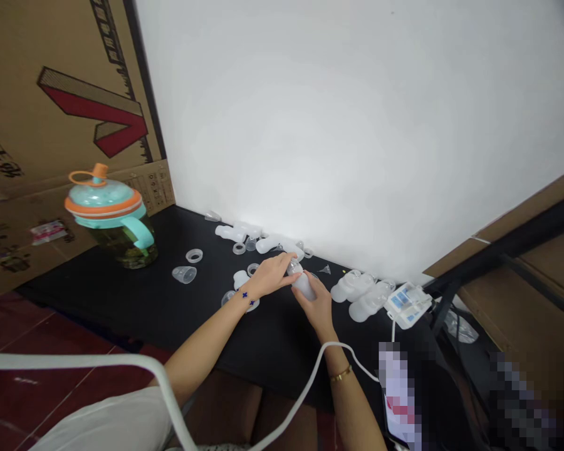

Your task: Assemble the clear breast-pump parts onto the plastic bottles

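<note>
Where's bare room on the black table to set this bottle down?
Bare black tabletop lies nearer the edge than the left hand and right hand, and between the teal-lidded jug and clear cup. Crowded: along the wall, with white bottles and rings, and right of the right hand.

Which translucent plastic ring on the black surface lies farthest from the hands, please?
The translucent plastic ring at the far left, just above the clear plastic cup; the other rings lie nearer the left hand.
</note>
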{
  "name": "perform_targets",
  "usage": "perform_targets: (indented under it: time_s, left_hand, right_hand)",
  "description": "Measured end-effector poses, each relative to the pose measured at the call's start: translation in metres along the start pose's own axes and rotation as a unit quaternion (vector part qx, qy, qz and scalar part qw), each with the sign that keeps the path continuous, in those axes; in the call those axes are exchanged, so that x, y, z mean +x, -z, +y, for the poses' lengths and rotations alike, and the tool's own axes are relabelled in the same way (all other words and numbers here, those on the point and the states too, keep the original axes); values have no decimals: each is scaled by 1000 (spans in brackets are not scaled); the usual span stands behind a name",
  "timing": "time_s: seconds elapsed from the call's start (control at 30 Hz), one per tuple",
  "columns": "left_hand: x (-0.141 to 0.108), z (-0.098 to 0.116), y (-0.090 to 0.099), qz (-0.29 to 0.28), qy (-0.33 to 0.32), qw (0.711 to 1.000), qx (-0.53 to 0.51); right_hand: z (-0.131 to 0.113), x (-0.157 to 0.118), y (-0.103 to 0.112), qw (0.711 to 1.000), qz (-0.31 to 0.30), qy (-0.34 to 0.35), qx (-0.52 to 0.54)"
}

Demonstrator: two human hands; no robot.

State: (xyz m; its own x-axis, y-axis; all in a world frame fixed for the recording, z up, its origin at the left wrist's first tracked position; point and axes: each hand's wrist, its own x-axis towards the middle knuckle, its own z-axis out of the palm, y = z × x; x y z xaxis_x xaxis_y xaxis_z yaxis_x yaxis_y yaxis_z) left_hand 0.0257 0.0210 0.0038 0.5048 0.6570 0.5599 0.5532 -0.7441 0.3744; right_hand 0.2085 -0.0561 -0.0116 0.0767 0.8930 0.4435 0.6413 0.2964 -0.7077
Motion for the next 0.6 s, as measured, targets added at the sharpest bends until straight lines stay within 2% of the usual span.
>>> perform_targets:
  time_s: [0.17,0.27,0.43,0.53,0.6]
  left_hand:
    - [0,4,5,4,2,1000,-24]
    - [0,8,13,-6,-12,998,-60]
    - [-1,12,17,-16,-50,996,-73]
    - [-1,9,12,-5,-50,997,-53]
    - [0,7,9,8,-49,998,-34]
  right_hand:
    - [-4,0,2,999,0,-20,34]
    - [-8,1,3,990,-6,-73,119]
    - [-12,6,7,938,-41,-175,295]
    - [-14,8,9,911,-63,-217,346]
    - [-14,9,10,907,-73,-217,353]
